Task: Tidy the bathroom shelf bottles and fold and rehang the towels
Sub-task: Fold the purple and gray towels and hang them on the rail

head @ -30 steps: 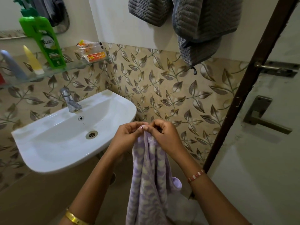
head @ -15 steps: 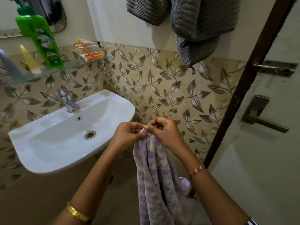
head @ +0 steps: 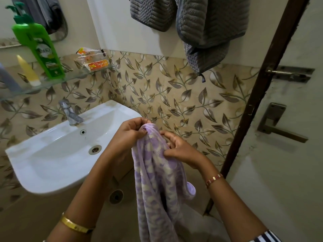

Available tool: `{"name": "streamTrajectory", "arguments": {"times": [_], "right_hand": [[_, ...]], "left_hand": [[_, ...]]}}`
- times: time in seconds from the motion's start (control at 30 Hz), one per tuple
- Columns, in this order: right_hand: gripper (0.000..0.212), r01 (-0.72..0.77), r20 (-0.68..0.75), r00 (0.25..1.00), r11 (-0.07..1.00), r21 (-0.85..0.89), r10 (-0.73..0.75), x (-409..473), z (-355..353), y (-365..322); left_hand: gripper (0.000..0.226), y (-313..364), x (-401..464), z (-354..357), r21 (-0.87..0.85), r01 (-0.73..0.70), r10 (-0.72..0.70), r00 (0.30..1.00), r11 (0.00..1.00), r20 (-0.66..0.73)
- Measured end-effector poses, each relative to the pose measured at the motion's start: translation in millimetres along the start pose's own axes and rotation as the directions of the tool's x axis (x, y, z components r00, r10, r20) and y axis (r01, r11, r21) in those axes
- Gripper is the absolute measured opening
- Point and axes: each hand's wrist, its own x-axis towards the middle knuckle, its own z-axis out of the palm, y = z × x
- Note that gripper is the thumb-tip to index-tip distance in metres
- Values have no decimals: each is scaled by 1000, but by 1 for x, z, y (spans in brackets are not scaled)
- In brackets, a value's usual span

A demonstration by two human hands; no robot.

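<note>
The left hand [head: 130,132] pinches the top edge of the towel [head: 157,180], a lilac cloth with pale blotches, its fingers curled tight over the bunched hem at the highest point. The right hand [head: 181,149] sits just below and to the right, thumb and fingers closed on a fold of the same edge — so both hands grip cloth, close together but not touching. From there the towel hangs straight down between the forearms and runs out of view at the bottom; a rounded lilac corner sticks out on its right side under the right wrist. All of this is in front of the right end of the white sink [head: 57,154], whose tap [head: 70,112] stands at the back rim. Above the sink a glass shelf [head: 73,76] carries a tall green bottle [head: 39,49] upright, a yellow tube [head: 28,71] standing on its cap just left of it, a grey tube [head: 7,77] at the far left edge, and some flat packets [head: 92,60] at the right end, well apart from the bottle. Two grey towels [head: 206,23] hang high on the wall — one small at the left, a larger one beside it, drooping lower. A door [head: 288,154] with a handle [head: 277,124] and a bolt [head: 290,73] fills the right side.
</note>
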Motion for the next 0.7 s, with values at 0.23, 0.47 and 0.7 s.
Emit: {"name": "streamTrajectory", "arguments": {"times": [0.23, 0.47, 0.7], "right_hand": [[24, 13, -116, 993, 999, -41, -18, 12, 5, 8], [37, -161, 51, 985, 984, -75, 165, 14, 20, 46], [48, -278, 171, 937, 945, -170, 306, 20, 15, 64]], "left_hand": [[29, 6, 2, -6, 235, -121, 165, 970, 965, -179], [31, 14, 5, -22, 174, -232, 288, 830, 957, -477], [36, 10, -2, -17, 126, -251, 281, 842, 960, -461]]}}
